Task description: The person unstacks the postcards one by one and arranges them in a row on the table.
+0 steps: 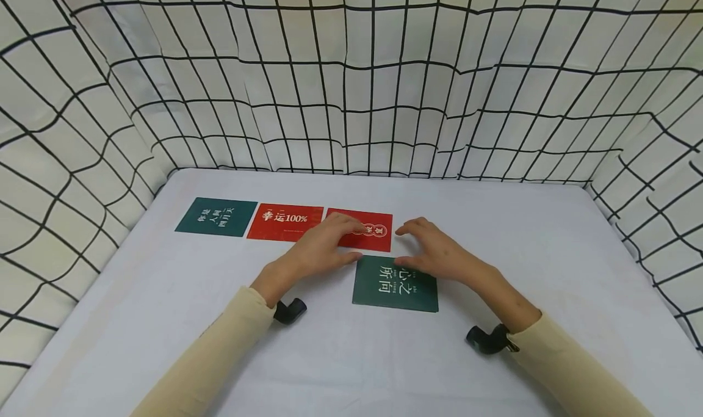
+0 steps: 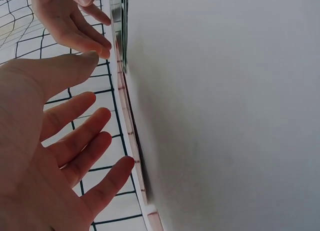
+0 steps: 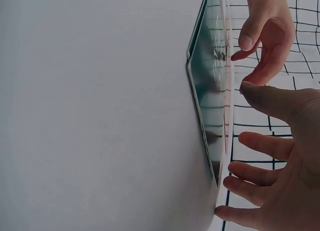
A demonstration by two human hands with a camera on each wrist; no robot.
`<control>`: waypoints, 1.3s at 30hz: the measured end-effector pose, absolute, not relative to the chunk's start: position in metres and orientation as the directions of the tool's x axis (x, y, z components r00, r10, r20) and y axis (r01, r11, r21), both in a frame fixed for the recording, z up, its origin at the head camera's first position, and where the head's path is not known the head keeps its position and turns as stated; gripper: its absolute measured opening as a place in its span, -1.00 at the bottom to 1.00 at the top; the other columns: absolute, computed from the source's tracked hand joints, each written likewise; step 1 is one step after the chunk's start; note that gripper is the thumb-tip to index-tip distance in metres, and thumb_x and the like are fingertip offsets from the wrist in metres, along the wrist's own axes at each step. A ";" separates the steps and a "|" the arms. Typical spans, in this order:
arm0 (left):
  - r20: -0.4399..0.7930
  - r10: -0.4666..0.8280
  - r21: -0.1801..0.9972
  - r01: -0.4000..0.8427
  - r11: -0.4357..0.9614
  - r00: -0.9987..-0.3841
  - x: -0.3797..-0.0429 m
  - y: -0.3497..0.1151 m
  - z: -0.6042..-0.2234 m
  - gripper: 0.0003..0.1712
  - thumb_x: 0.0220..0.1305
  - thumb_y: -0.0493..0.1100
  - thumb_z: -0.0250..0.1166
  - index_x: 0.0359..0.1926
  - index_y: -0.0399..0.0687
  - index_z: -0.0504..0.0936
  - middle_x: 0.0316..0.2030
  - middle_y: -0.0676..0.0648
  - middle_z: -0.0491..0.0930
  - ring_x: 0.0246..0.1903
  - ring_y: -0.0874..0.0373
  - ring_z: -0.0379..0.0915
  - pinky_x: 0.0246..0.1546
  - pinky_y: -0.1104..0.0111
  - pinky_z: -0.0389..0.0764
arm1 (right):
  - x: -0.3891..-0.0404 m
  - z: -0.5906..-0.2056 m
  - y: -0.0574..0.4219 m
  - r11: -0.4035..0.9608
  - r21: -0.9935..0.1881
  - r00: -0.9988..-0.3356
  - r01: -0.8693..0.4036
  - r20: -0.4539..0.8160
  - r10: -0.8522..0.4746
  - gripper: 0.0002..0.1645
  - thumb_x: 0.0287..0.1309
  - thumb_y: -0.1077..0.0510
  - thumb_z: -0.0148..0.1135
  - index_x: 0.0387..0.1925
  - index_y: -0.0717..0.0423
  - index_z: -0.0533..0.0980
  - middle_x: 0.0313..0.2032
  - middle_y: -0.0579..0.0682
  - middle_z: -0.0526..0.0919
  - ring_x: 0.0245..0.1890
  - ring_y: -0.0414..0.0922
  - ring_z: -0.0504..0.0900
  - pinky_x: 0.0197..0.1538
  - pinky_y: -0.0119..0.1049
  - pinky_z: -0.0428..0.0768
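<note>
Four cards would exceed my count, so several printed cards lie flat on the white table: in the head view a green card [image 1: 396,292] with white characters is the nearest, its edge layered in the right wrist view. Beyond it lies a red card [image 1: 376,221] with a round-framed print. My left hand [image 1: 324,244] is over that red card's left part, thumb at the green card's far left corner. My right hand [image 1: 442,253] reaches over the green card's far right corner, its fingers beside the red card. Both hands have relaxed, spread fingers and hold nothing.
Left of the red card, in the same row, lie another red card [image 1: 285,221] and a second green card [image 1: 217,217]. Black grid netting [image 1: 373,69] over pale cloth walls in the white table [image 1: 351,368] at the back and sides. A black device sits at each wrist.
</note>
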State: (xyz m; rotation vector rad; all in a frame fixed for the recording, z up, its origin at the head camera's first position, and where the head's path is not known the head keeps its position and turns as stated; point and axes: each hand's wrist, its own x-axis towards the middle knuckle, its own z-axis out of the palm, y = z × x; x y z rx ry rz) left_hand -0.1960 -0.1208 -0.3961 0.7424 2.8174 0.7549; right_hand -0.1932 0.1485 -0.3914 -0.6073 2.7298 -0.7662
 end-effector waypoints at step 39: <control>-0.018 0.585 0.531 0.489 0.692 -0.810 -0.174 -0.107 -0.397 -0.33 0.17 0.04 0.57 0.30 0.14 0.60 0.09 0.07 0.66 0.09 0.18 0.55 0.20 0.24 0.67 | -0.168 -0.392 0.174 0.741 -0.566 -0.877 -0.360 -0.067 -0.477 -0.38 0.16 -0.02 0.53 0.23 0.06 0.60 0.17 0.06 0.64 0.24 0.06 0.57 0.31 0.09 0.64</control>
